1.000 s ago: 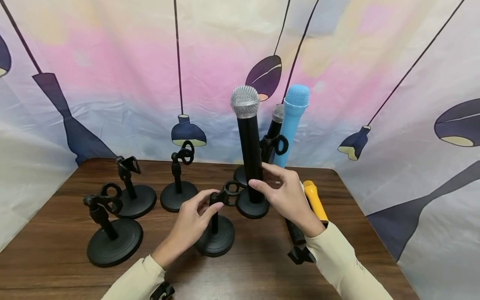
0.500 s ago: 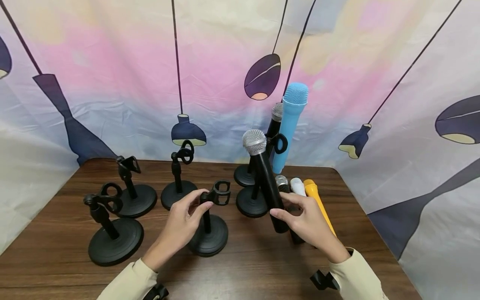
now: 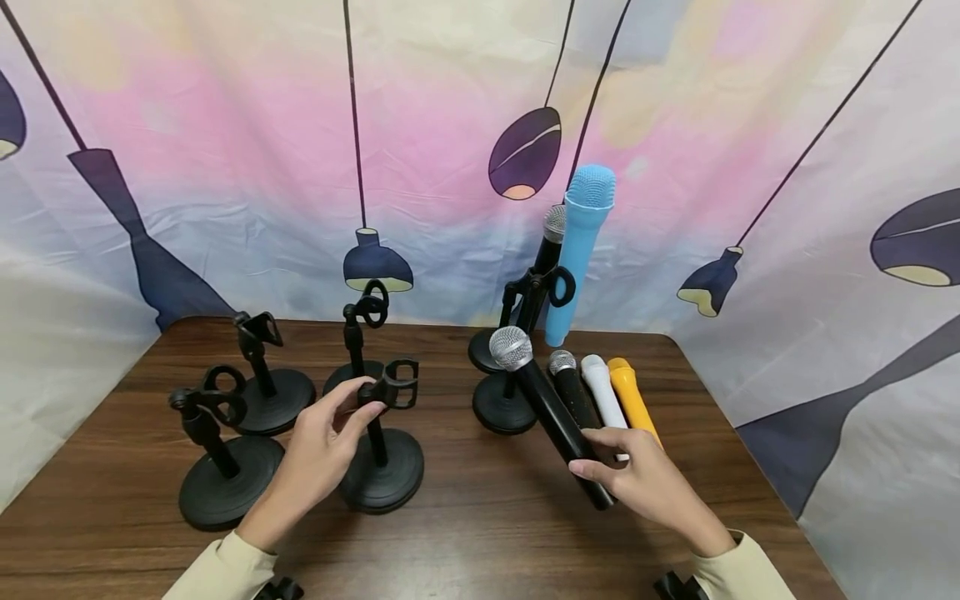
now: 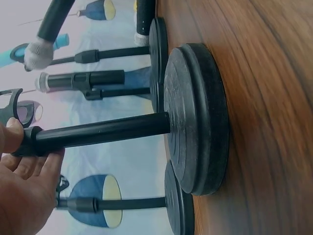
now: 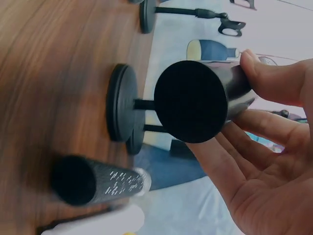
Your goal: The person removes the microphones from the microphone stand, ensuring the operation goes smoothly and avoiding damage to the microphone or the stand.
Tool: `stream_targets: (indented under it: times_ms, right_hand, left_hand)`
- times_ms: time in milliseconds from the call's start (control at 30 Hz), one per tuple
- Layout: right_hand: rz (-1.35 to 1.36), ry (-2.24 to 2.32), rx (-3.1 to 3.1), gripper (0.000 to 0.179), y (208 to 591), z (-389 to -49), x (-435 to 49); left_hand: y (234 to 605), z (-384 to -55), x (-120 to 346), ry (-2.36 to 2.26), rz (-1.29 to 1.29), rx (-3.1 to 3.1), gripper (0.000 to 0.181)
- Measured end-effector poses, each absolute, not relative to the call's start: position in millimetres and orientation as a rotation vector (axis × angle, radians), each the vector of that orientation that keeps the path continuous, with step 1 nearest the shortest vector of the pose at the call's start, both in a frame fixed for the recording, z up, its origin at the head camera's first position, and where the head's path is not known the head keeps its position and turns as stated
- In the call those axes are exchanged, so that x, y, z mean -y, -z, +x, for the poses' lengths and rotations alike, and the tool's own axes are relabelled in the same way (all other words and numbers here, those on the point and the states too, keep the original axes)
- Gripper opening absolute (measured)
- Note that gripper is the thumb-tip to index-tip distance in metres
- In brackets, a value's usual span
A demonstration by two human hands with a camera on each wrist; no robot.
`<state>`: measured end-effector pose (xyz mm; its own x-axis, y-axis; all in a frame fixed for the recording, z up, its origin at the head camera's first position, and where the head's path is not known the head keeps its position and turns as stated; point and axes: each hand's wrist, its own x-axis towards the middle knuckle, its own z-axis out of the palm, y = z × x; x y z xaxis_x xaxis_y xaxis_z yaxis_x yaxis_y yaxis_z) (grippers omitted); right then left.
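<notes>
My left hand (image 3: 318, 437) pinches the top of a black desktop microphone stand (image 3: 382, 473), just below its clip (image 3: 400, 383). In the left wrist view, the stand's round base (image 4: 195, 120) is at the tabletop. A black microphone (image 3: 553, 410) with a silver mesh head is held near its tail end by my right hand (image 3: 641, 477), thumb on one side and fingers on the other. It slants, head up and to the left, overlapping a dark microphone (image 3: 573, 396) in the head view. The right wrist view looks straight at its flat end (image 5: 188, 102).
Several stands with bare clips (image 3: 217, 467) occupy the table's left side. At the back right, two stands (image 3: 504, 404) hold a black microphone (image 3: 551, 237) and a light blue one (image 3: 581, 258). White (image 3: 603, 387) and yellow (image 3: 633, 396) microphones lie on the right of the wooden table (image 3: 480, 533).
My right hand has carried the black microphone down and to the right, tilting it from near upright to a slant. My left hand has moved the stand to the left.
</notes>
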<state>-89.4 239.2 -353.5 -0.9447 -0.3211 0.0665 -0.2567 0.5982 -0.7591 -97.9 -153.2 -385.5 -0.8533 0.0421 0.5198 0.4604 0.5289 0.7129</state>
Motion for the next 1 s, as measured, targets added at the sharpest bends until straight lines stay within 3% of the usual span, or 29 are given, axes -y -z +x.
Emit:
stream_targets:
  times_ms: [1000]
  right_hand:
    - [-0.219, 1.013, -2.642, 0.058, 371, -73, -343]
  left_hand:
    - [379, -87, 196, 1.113, -0.251, 2.356, 0.030]
